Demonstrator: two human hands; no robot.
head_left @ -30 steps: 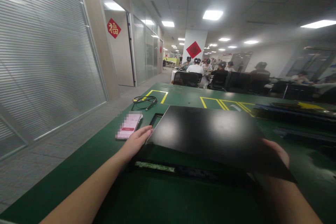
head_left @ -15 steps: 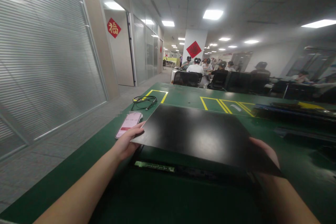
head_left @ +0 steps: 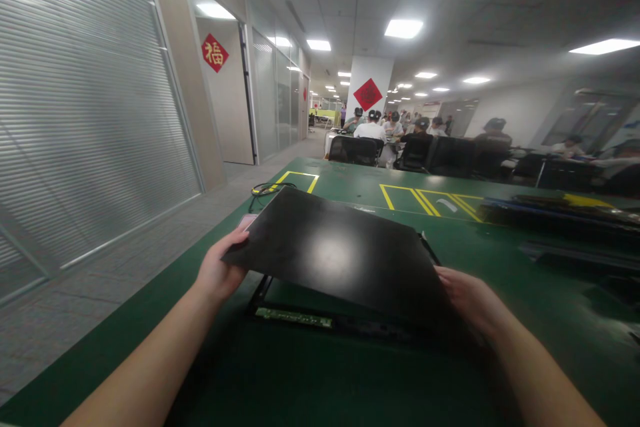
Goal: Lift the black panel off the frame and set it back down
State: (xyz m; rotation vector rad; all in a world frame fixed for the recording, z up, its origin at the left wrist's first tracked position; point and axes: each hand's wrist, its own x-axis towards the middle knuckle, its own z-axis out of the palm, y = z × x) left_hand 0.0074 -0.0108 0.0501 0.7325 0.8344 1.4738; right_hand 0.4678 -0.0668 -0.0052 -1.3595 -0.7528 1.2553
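Observation:
A flat, glossy black panel (head_left: 340, 250), like a screen panel, is held tilted above the table between my two hands. My left hand (head_left: 223, 267) pinches its left corner, thumb on top and fingers beneath. At the right edge, my right hand (head_left: 470, 297) grips the panel, its fingertips partly hidden. Under the panel lies a thin black frame (head_left: 260, 295), mostly covered. A green circuit board strip (head_left: 294, 317) runs along the frame's near side. The phone (head_left: 246, 220) beside my left hand is largely hidden behind the panel.
The green table (head_left: 125, 340) carries yellow tape outlines (head_left: 400, 188). A coiled black cable (head_left: 260, 192) lies beyond the panel on the left. Dark flat parts (head_left: 540, 213) are stacked at the right. Farther back are chairs (head_left: 353, 150) and several seated people (head_left: 370, 128).
The panel has shifted left with both hands and now covers most of the phone. More of the black frame shows at the panel's right side.

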